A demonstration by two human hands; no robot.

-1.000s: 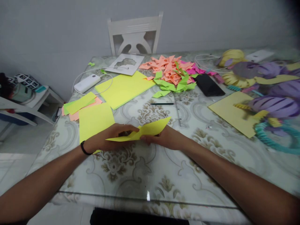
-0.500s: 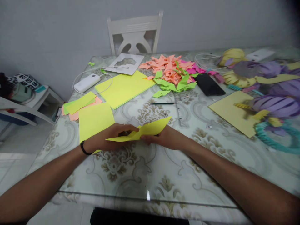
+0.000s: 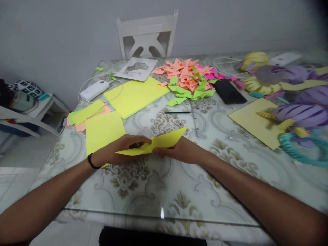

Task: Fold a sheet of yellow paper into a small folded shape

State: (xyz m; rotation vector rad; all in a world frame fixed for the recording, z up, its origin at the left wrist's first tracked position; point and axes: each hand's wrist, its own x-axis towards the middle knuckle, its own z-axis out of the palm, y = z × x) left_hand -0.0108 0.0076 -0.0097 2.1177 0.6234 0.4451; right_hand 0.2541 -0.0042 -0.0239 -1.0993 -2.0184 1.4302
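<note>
Both my hands hold a creased piece of yellow paper (image 3: 169,138) above the near part of the table. My left hand (image 3: 120,148) is closed on its left part, and its wrist wears a dark band. Gripping the middle and right part is my right hand (image 3: 179,150), thumb in front and the other fingers hidden behind the paper. Partly under my left hand lies a yellow sheet (image 3: 105,130). Beside it rest yellow, green and orange strips (image 3: 89,112). Further back is a stack of yellow paper (image 3: 135,97).
A pile of folded orange and green paper pieces (image 3: 184,77) lies at the back. Nearby are a black phone (image 3: 229,91), a dark pen (image 3: 177,112), a clear ruler (image 3: 195,121) and a white power bank (image 3: 94,90). Purple and yellow paper crafts (image 3: 302,114) crowd the right side.
</note>
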